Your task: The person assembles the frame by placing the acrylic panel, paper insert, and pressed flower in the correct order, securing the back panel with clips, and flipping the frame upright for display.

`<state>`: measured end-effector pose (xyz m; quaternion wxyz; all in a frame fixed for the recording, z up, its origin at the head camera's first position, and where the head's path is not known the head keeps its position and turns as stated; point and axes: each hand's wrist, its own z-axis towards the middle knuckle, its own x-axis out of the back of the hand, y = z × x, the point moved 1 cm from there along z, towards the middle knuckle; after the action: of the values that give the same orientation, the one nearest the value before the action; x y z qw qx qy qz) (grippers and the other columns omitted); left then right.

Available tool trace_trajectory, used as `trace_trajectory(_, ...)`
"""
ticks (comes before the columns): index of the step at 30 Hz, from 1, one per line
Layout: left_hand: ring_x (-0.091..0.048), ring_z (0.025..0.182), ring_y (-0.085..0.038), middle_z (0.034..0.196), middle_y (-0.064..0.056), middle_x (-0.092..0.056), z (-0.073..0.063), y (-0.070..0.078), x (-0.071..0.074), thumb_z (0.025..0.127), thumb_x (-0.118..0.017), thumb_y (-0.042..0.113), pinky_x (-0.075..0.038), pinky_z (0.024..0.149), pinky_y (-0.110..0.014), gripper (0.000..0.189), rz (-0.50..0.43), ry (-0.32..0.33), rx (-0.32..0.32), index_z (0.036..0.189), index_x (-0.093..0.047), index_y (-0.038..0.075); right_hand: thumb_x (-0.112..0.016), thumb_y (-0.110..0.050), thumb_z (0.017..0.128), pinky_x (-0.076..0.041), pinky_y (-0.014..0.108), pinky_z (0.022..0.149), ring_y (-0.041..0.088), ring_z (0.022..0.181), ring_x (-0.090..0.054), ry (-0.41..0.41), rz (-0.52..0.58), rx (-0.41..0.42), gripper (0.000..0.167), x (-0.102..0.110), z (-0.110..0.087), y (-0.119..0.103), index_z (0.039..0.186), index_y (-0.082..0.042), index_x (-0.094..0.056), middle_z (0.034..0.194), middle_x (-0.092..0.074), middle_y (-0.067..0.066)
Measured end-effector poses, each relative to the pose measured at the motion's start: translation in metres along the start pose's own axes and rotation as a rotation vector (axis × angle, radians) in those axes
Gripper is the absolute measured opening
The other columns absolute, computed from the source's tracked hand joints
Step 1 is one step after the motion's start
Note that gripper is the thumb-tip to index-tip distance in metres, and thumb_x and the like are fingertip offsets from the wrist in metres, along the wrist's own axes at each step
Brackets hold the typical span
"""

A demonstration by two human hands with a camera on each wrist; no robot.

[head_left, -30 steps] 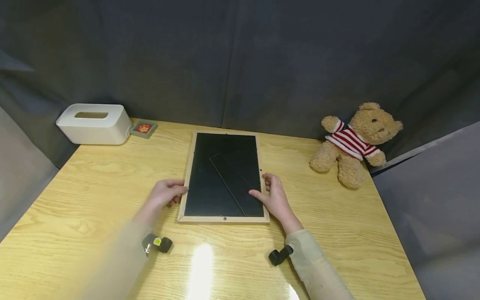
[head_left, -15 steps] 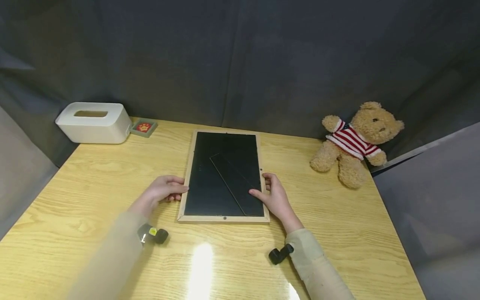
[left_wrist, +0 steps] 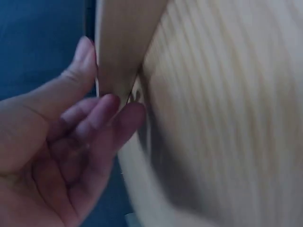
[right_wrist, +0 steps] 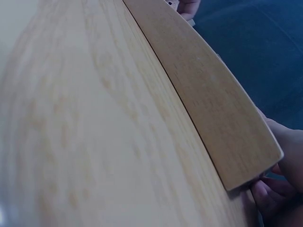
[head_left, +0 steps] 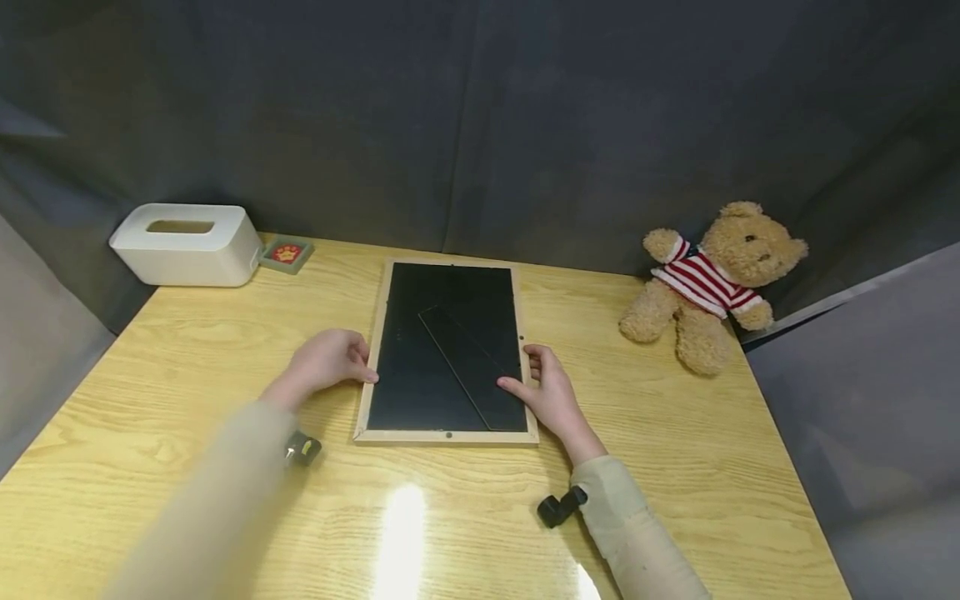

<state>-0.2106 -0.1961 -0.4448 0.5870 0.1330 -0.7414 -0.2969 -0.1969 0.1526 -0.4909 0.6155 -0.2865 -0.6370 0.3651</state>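
Note:
A picture frame (head_left: 408,367) with a light wooden border lies face down, its black back up. The slim black stand leg (head_left: 468,367) lies slantwise across that back. My left hand (head_left: 326,362) is at the frame's left side, thumb on the border and fingers bent at the edge. Up close in the left wrist view, the left fingertips (left_wrist: 129,117) are right by the bottom of the wooden side. At the opposite side my right hand (head_left: 550,396) holds the frame, thumb over the black back. The right wrist view shows right fingers (right_wrist: 265,196) at the corner of the frame.
A white tissue box (head_left: 187,246) stands at the back left, with a small green-edged square bearing a red paw print (head_left: 287,253) beside it. A teddy bear (head_left: 705,283) in a striped shirt sits at the back right. Dark cloth (head_left: 465,125) hangs behind the wooden table (head_left: 465,517).
My left wrist has turned and its forearm has shifted left and up, with the thumb staying at the border. The right hand and the picture frame stay practically in place.

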Motion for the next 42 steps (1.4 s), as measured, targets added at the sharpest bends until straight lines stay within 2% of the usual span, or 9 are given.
trace_trajectory(2,-0.055,0.064,-0.013,0.068,0.007,-0.063,0.003,0.005,0.005,0.067,-0.086,0.034,-0.045,0.058,-0.033,0.032,0.187,0.04,-0.082,0.076,-0.064,0.013,-0.079,-0.031,0.079,-0.045,0.044,0.098,0.031,0.115,-0.053,0.002,-0.001,-0.002,0.076,0.001,0.0,0.0,0.136,-0.001,-0.039,0.128,-0.05,0.019)
trace_trajectory(6,-0.05,0.059,-0.011,0.063,0.012,-0.057,0.01,0.01,0.009,0.066,-0.085,0.039,-0.043,0.053,-0.032,0.029,0.33,0.074,-0.233,0.066,-0.062,0.021,-0.079,-0.03,0.079,-0.045,0.043,0.098,0.031,0.115,-0.053,0.008,-0.002,0.0,0.075,0.001,0.0,0.0,0.136,-0.001,-0.039,0.127,-0.05,0.018)
trace_trajectory(11,-0.046,0.058,-0.007,0.062,0.016,-0.054,0.017,0.007,0.009,0.068,-0.083,0.037,-0.041,0.055,-0.028,0.027,0.302,0.015,-0.385,0.063,-0.06,0.023,-0.078,-0.03,0.08,-0.045,0.041,0.098,0.03,0.115,-0.053,0.003,0.007,0.002,0.073,0.001,0.001,0.001,0.135,-0.002,-0.04,0.126,-0.051,0.017)
trace_trajectory(15,-0.047,0.06,-0.007,0.065,0.016,-0.053,0.018,0.002,0.007,0.066,-0.083,0.038,-0.042,0.057,-0.028,0.028,0.261,0.004,-0.424,0.065,-0.059,0.023,-0.078,-0.031,0.08,-0.045,0.04,0.098,0.029,0.115,-0.052,-0.005,0.011,-0.005,0.073,-0.001,0.001,0.002,0.135,-0.003,-0.04,0.126,-0.051,0.016)
trace_trajectory(20,-0.046,0.059,-0.008,0.061,0.013,-0.051,0.019,-0.004,0.003,0.068,-0.083,0.037,-0.041,0.055,-0.028,0.03,0.189,0.008,-0.392,0.064,-0.057,0.022,-0.078,-0.032,0.08,-0.045,0.041,0.098,0.029,0.115,-0.053,-0.004,0.008,-0.002,0.073,0.0,0.0,0.002,0.135,-0.002,-0.04,0.126,-0.051,0.017)
trace_trajectory(32,-0.037,0.055,-0.008,0.055,0.008,-0.039,0.029,0.007,0.008,0.071,-0.083,0.024,-0.032,0.056,-0.026,0.035,0.113,-0.194,-0.354,0.062,-0.051,0.015,-0.078,-0.032,0.079,-0.045,0.041,0.099,0.029,0.114,-0.054,0.008,-0.018,0.001,0.073,0.001,0.001,0.0,0.134,-0.002,-0.041,0.126,-0.053,0.017)
trace_trajectory(35,-0.044,0.057,-0.01,0.058,0.006,-0.046,0.026,0.0,0.005,0.073,-0.083,0.019,-0.037,0.057,-0.026,0.028,-0.018,-0.172,-0.32,0.067,-0.057,0.013,-0.078,-0.032,0.08,-0.045,0.04,0.099,0.029,0.115,-0.054,0.003,-0.014,-0.006,0.073,0.001,0.001,0.0,0.135,-0.002,-0.041,0.127,-0.052,0.017)
trace_trajectory(38,-0.05,0.062,-0.013,0.064,0.003,-0.054,0.019,-0.009,-0.003,0.077,-0.081,0.015,-0.043,0.06,-0.026,0.019,-0.162,-0.089,-0.272,0.076,-0.062,0.01,-0.078,-0.031,0.08,-0.045,0.041,0.098,0.029,0.114,-0.053,-0.001,-0.018,-0.002,0.073,0.001,0.001,-0.001,0.135,-0.002,-0.041,0.127,-0.052,0.017)
trace_trajectory(42,-0.057,0.068,-0.02,0.078,-0.005,-0.059,0.001,-0.01,-0.015,0.085,-0.073,0.01,-0.05,0.06,-0.028,0.015,-0.33,0.045,-0.136,0.093,-0.063,0.003,-0.079,-0.029,0.079,-0.044,0.043,0.096,0.031,0.114,-0.047,0.05,-0.159,0.188,0.067,0.003,-0.002,-0.007,0.131,-0.001,-0.047,0.128,-0.049,0.018)
